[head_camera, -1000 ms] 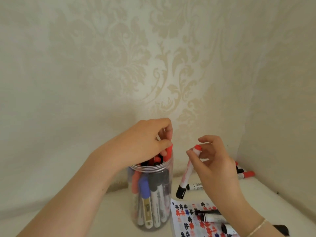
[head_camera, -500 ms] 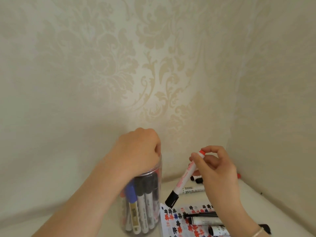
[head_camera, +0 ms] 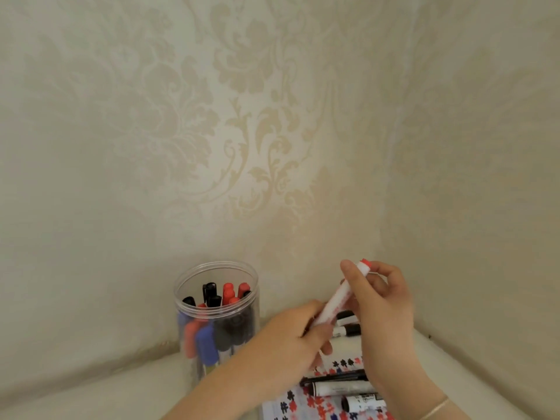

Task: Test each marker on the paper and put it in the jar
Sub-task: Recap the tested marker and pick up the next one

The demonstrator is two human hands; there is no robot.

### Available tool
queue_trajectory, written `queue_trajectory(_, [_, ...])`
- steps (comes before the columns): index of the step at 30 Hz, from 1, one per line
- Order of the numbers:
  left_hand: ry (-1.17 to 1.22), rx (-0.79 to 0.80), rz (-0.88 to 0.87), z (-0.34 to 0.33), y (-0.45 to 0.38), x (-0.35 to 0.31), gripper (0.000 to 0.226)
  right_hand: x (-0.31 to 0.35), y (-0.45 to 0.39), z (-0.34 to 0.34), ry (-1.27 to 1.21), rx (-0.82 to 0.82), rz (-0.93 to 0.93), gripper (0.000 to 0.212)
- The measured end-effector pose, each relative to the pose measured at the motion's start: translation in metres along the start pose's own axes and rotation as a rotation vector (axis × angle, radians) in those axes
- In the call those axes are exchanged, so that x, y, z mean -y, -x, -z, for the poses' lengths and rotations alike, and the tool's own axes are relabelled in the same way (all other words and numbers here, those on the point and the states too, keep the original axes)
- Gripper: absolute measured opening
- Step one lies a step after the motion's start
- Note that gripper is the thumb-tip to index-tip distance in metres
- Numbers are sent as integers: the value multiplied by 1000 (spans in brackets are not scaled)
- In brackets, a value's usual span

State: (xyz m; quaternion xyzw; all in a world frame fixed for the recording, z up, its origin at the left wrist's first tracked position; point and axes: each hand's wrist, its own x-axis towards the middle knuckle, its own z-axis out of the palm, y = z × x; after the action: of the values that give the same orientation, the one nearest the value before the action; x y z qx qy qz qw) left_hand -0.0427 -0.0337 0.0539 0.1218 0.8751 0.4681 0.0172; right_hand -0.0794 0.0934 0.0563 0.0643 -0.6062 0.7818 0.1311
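1. Wall (head_camera: 151, 147): patterned cream wallpaper is filling most of the view, meeting in a corner behind a pale tabletop (head_camera: 91, 386).
2. Jar (head_camera: 215, 316): clear plastic, standing upright and uncapped left of the hands, holding black, red and blue markers.
3. Right hand (head_camera: 383, 310): fingers are curling round the upper, red-tipped end of the marker (head_camera: 339, 298), gripping it.
4. Left hand (head_camera: 298, 338): fingers are closing on the marker's lower end; the cap is hidden under them.
5. Marker: white barrel, being held tilted between both hands, above the paper and right of the jar, not touching it.
6. Paper (head_camera: 303, 404): lying under the hands, showing red, blue and black test marks.
7. Loose markers (head_camera: 342, 389): lying on and just behind the paper.
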Motion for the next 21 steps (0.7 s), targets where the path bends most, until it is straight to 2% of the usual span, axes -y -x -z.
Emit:
queue_trajectory(3, [252, 31, -21, 4, 1, 4, 19, -3, -3, 2, 28, 358, -212, 40])
queue_trajectory(5, [377, 79, 7, 4, 4, 4, 21, -3, -5, 2, 73, 488, -262, 40])
queue_trajectory(10, [546, 135, 70, 3, 11, 1, 23, 4, -10, -1, 79, 530, -266, 38])
queue_trajectory(13, [590, 174, 51, 0, 15, 2, 22, 8, -9, 1, 91, 566, -246, 37])
queue_trajectory(15, [474, 144, 32, -2, 15, 4, 25, 8, -9, 2, 96, 520, -219, 37])
queue_trajectory(16, [376, 115, 25, -3, 16, 5, 34, 6, -9, 4, 74, 445, -198, 37])
queue_trajectory(18, [158, 1, 19, -6, 16, 8, 51, 3, -12, 15, -12, 193, -150, 35])
queue_trajectory(20, [0, -151, 19, -11, 17, 15, 49, 2, -12, 32, -83, -19, -143, 30])
queue_trajectory(21, [-47, -203, 19, -15, 17, 19, 44, 0, -10, 40, -105, -58, -157, 28])
